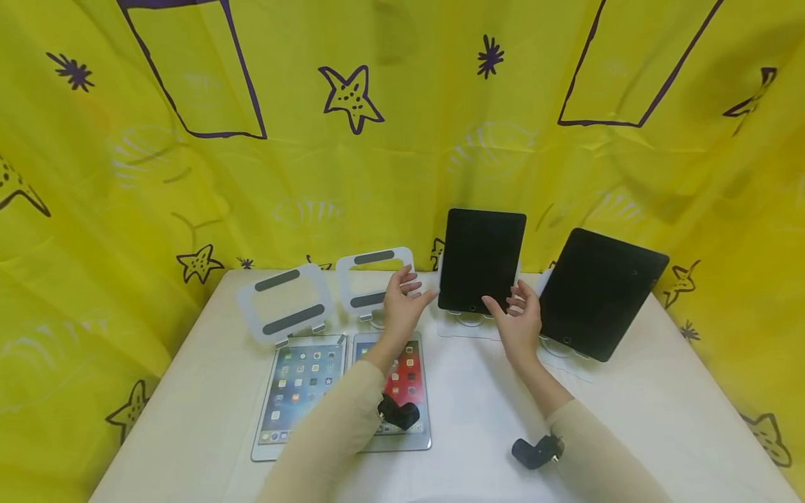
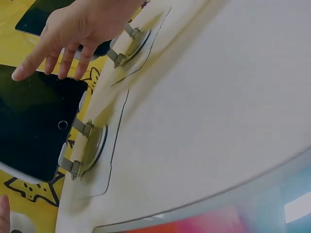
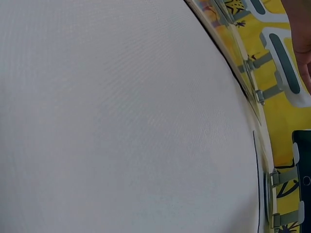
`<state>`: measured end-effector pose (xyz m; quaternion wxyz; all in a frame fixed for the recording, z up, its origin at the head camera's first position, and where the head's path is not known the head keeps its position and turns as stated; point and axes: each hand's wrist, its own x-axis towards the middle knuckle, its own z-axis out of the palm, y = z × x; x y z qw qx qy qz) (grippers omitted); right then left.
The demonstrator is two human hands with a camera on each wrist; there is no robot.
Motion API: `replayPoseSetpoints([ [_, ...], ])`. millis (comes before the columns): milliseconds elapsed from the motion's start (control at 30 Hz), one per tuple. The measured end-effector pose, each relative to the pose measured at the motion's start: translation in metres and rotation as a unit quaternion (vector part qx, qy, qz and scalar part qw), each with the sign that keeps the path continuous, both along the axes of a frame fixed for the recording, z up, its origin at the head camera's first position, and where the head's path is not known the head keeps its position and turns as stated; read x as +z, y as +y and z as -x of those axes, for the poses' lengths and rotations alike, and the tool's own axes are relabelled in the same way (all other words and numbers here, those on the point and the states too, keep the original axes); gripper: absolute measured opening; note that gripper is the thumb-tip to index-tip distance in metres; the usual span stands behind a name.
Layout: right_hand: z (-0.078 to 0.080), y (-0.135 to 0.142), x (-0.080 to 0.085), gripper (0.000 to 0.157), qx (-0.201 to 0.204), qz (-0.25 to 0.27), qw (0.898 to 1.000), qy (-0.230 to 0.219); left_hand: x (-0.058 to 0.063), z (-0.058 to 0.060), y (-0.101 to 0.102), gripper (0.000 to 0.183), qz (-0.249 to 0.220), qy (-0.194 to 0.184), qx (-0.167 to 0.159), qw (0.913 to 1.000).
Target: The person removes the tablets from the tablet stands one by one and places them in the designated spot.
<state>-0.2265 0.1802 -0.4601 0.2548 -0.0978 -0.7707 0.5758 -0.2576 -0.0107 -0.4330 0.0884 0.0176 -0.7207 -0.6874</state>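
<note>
A dark-screened tablet [image 1: 481,262] leans upright on a stand at the back of the table, between my two hands. My left hand [image 1: 400,307] is off its left side with fingers spread, in front of a bare white stand [image 1: 377,279]. Near the tablet's lower right corner, my right hand [image 1: 518,325] has its fingers relaxed and its thumb over the screen's edge in the head view. The left wrist view shows this tablet [image 2: 36,121] held by the stand's hooks, with the right hand [image 2: 82,34] beyond it. Neither hand grips anything.
Another dark tablet [image 1: 600,293] sits tilted on a stand at the right. A second bare stand [image 1: 286,304] is at the back left. Two tablets with lit screens, one blue [image 1: 305,384] and one partly red [image 1: 409,370], lie flat on the white table [image 1: 472,433]. A yellow curtain [image 1: 415,168] hangs behind.
</note>
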Motion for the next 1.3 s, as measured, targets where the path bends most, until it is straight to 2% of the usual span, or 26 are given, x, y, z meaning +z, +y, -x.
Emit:
replayPoseSetpoints([
  [133, 0.005, 0.004, 0.001, 0.077, -0.009, -0.017, 1.000, -0.005, 0.002, 0.005, 0.009, 0.068, -0.006, -0.002, -0.013, 0.9999],
  [300, 0.010, 0.007, 0.005, 0.077, -0.009, -0.032, 0.999, -0.012, 0.005, 0.012, 0.012, 0.069, 0.017, 0.013, -0.048, 0.9986],
  [500, 0.016, 0.011, 0.019, 0.082, 0.016, -0.049, 0.998, -0.044, 0.012, 0.022, 0.008, 0.068, 0.019, 0.010, -0.093, 0.9954],
  [633, 0.019, 0.015, 0.033, 0.084, 0.024, -0.073, 0.995, -0.060, 0.019, 0.027, 0.009, 0.068, 0.037, 0.006, -0.121, 0.9919],
  [800, 0.025, 0.017, 0.047, 0.085, 0.035, -0.086, 0.993, -0.073, 0.027, 0.030, 0.012, 0.066, 0.040, 0.004, -0.123, 0.9916],
  [933, 0.028, 0.019, 0.053, 0.086, 0.037, -0.091, 0.991, -0.087, 0.028, 0.034, 0.014, 0.064, 0.048, 0.001, -0.125, 0.9910],
  [1133, 0.030, 0.020, 0.056, 0.082, 0.038, -0.113, 0.988, -0.095, 0.029, 0.036, 0.017, 0.061, 0.056, 0.008, -0.126, 0.9904],
  [1300, 0.032, 0.020, 0.055, 0.077, 0.038, -0.106, 0.989, -0.098, 0.031, 0.036, 0.019, 0.061, 0.080, 0.015, -0.134, 0.9877],
])
